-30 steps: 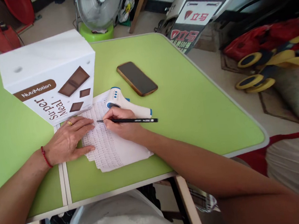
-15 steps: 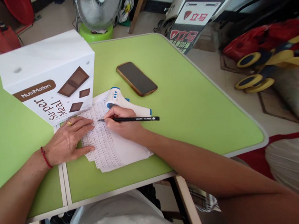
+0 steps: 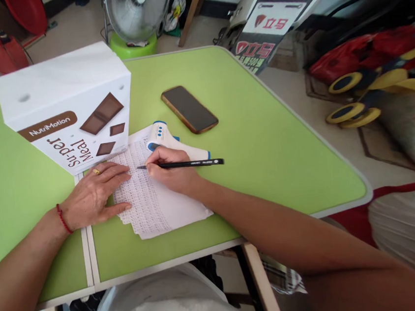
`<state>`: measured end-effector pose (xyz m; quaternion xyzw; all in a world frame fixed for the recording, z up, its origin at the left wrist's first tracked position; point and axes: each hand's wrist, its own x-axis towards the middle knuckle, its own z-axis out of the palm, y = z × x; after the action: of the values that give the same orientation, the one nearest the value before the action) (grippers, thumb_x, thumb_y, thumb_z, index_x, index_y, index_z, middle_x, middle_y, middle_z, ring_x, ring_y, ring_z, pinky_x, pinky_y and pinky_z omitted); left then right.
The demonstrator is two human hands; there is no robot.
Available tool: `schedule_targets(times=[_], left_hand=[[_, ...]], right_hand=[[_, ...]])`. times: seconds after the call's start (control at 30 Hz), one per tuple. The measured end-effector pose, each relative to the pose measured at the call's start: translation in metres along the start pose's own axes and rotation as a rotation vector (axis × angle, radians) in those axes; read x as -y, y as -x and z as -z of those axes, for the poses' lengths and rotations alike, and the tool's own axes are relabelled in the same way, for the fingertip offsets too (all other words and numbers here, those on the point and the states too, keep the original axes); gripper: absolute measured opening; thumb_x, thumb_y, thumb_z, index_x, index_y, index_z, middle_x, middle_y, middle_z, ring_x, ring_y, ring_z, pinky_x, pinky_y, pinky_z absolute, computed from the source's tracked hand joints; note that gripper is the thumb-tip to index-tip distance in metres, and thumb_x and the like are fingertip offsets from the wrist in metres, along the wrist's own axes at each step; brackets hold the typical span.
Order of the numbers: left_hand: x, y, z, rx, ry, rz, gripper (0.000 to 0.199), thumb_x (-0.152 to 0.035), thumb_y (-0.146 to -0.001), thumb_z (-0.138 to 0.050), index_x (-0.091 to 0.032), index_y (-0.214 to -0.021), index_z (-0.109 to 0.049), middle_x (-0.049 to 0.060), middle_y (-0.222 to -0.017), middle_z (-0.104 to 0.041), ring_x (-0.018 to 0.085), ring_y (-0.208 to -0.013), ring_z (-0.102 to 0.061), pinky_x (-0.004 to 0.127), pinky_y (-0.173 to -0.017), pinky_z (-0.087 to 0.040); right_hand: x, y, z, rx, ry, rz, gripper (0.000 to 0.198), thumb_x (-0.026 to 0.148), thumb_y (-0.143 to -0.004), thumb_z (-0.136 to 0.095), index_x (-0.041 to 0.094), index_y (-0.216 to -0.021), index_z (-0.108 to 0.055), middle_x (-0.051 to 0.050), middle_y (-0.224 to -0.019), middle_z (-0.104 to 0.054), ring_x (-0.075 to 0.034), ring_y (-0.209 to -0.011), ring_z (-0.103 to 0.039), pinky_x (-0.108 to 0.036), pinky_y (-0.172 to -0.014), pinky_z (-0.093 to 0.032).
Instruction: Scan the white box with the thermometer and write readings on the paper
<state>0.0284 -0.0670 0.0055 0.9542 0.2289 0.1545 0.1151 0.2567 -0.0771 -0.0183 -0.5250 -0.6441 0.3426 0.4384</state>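
Observation:
My right hand (image 3: 170, 169) grips a black pen (image 3: 201, 163), its tip at the written part of a sheet of paper (image 3: 183, 210). Rows of small handwriting cover the left side of the sheet; its right side is mostly blank. My left hand (image 3: 98, 194) lies flat, fingers stretched out, with the fingertips on the paper's left edge. A ring and a red cord bracelet are on that hand and wrist. Just beyond my right hand lies a white and blue infrared thermometer (image 3: 180, 146), resting partly on the paper and partly hidden by the hand.
A white NutriMotion box (image 3: 64, 101) stands behind my left hand on the green folding table (image 3: 286, 167). A phone (image 3: 190, 109) lies past the thermometer. Beyond the table are a fan (image 3: 136, 9), a scooter's rear (image 3: 271, 20) and a yellow-wheeled object (image 3: 367, 94).
The pen and my right hand have shifted very slightly to the right, and the pen's back end has dipped a little toward the far side. My left hand stays still.

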Motion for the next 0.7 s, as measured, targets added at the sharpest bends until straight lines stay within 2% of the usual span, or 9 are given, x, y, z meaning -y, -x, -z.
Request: schedule_targets(times=[0.5, 0.7], left_hand=[[-0.0006, -0.0001, 0.001, 0.015, 0.031, 0.021, 0.054, -0.052, -0.092, -0.054, -0.01, -0.126, -0.058, 0.017, -0.134, -0.056, 0.034, -0.125, -0.048, 0.053, -0.106, -0.043], [-0.0007, -0.0002, 0.0012, 0.02, 0.032, 0.031, 0.054, -0.051, -0.092, -0.054, -0.01, -0.126, -0.058, 0.017, -0.134, -0.056, 0.034, -0.125, -0.048, 0.054, -0.106, -0.042]], right_hand=[[0.0027, 0.0003, 0.0008, -0.014, 0.02, -0.019, 0.008, 0.014, -0.065, -0.056, 0.02, -0.062, -0.053, 0.004, -0.055, -0.054, -0.009, -0.052, -0.046, -0.026, -0.053, -0.04], [0.0021, -0.0001, 0.0015, -0.014, -0.003, -0.016, 0.008, 0.015, -0.068, -0.055, 0.02, -0.062, -0.053, 0.003, -0.057, -0.055, -0.01, -0.054, -0.047, -0.026, -0.054, -0.041]])
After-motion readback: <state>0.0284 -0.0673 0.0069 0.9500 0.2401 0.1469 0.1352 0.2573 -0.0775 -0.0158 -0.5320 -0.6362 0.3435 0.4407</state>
